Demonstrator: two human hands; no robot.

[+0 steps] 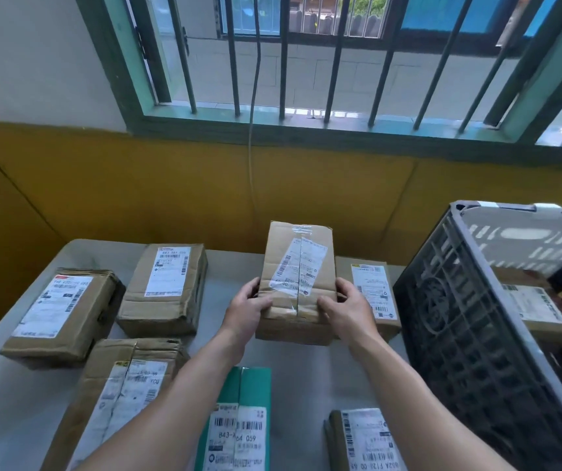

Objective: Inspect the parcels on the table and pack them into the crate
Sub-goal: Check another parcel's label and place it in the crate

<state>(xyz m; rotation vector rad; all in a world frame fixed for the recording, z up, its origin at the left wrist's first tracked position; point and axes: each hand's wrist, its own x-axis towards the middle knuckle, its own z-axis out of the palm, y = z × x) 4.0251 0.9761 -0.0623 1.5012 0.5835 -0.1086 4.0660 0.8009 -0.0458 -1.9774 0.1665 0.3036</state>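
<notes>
Both hands clasp one brown cardboard parcel with a taped white label [298, 283], raised and tilted above the grey table [11, 396]; the left hand [247, 309] grips its left edge and the right hand [347, 309] its right edge, thumbs on the labelled face. By the look of it, this is the inspecting step for this parcel.

The dark grey slatted plastic crate [459, 328] stands to the right of the held parcel, close by. Inside it lies at least one brown labelled box [534, 311], with something black and yellow beside that; so packing seems begun but far from done. Left of the crate, six parcels wait on the table: one brown box [373, 294] just behind the right hand, three brown boxes well to the left, a green box [242, 419] and another brown one at the near edge.

The crate's tall near wall must be cleared from above. Bare table lies between the held parcel and the crate.
</notes>
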